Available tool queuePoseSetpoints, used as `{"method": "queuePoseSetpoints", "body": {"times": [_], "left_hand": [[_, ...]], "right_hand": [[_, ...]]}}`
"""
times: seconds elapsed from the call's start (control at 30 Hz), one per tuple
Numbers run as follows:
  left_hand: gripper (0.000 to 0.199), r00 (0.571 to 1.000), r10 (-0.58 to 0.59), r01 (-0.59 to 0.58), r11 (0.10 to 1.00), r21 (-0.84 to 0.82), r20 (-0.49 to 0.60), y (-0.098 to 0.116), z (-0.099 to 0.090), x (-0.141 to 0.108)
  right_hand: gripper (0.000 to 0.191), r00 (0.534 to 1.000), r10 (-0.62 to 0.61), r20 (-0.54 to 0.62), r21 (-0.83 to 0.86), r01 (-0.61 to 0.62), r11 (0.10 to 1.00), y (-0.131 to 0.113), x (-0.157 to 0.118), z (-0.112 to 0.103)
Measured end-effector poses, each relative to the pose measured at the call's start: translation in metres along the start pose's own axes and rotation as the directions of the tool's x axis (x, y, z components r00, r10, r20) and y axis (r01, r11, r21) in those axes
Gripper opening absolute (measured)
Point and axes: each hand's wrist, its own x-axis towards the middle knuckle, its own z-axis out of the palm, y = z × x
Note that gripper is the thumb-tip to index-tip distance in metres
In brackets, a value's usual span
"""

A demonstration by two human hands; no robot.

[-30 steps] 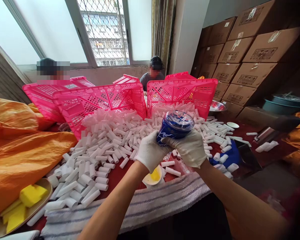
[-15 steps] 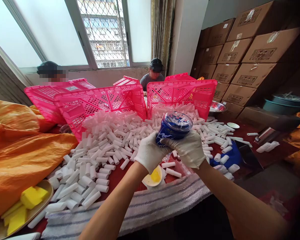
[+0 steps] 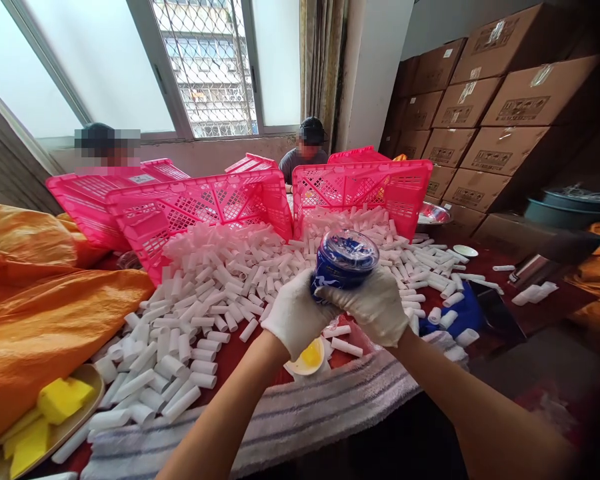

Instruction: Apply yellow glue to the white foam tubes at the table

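Observation:
A blue plastic jar (image 3: 336, 270) with a clear, shiny lid is held up above the table, tilted a little. My left hand (image 3: 297, 308), in a white glove, grips its left side. On the right, my right hand (image 3: 377, 303), gloved too, wraps round the jar with its thumb across the front. Below the hands stands a small white bowl (image 3: 307, 360) with something yellow in it. Many short white tubes (image 3: 215, 287) lie heaped behind and to the left. The jar's underside is hidden by my hands.
Pink baskets (image 3: 205, 200) lie tipped behind the tubes, with two people beyond them. A striped towel (image 3: 300, 427) runs along the front edge. Yellow sponges (image 3: 63, 400) lie on a tray at left, beside orange sacks (image 3: 45, 300). Cardboard boxes (image 3: 510, 150) are stacked at right.
Both hands have lowered the jar slightly and shifted it a little left. The grip on it stays the same.

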Motion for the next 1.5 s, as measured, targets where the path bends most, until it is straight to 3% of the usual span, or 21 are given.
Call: {"method": "queuePoseSetpoints", "body": {"times": [0.1,0.33,0.5,0.83,0.97,1.1,1.23,1.37,1.5], "left_hand": [[0.023,1.0,0.005,-0.005,1.0,-0.014,-0.027,-0.003,-0.004,-0.007],[0.022,0.987,-0.06,0.053,0.997,-0.049,-0.146,-0.003,-0.022,-0.023],[0.015,0.973,-0.12,0.136,0.988,0.071,-0.196,0.005,-0.036,-0.029],[0.012,0.958,-0.112,0.153,0.979,0.138,-0.265,0.001,-0.045,-0.034],[0.011,0.955,-0.089,0.162,0.956,0.245,-0.284,0.003,-0.046,-0.035],[0.007,0.962,-0.039,0.101,0.97,0.219,-0.27,0.001,-0.044,-0.035],[0.003,0.962,-0.012,0.063,0.982,0.179,-0.273,-0.007,-0.042,-0.036],[0.008,0.941,-0.089,0.129,0.986,0.105,-0.326,-0.017,-0.04,-0.041],[0.028,0.873,-0.289,0.307,0.952,-0.018,-0.393,-0.038,-0.05,-0.055]], "right_hand": [[0.037,1.0,0.001,0.029,-0.009,-0.001,1.0,0.0,-0.004,0.005],[0.049,0.981,-0.053,0.185,0.058,0.043,0.997,-0.01,-0.008,0.019],[0.052,0.987,-0.081,0.142,-0.021,0.085,0.996,-0.02,-0.008,0.029],[0.025,0.986,-0.101,0.13,-0.069,0.111,0.991,-0.02,-0.019,0.035],[0.025,0.985,-0.113,0.131,-0.056,0.121,0.991,-0.019,-0.02,0.033],[0.025,0.983,-0.124,0.133,-0.032,0.129,0.991,-0.023,-0.018,0.033],[0.04,0.976,-0.145,0.164,0.028,0.142,0.989,-0.026,-0.016,0.039],[0.046,0.973,-0.157,0.171,0.074,0.147,0.986,-0.027,-0.015,0.049],[0.05,0.974,-0.164,0.158,0.123,0.145,0.982,-0.03,-0.013,0.044]]}}
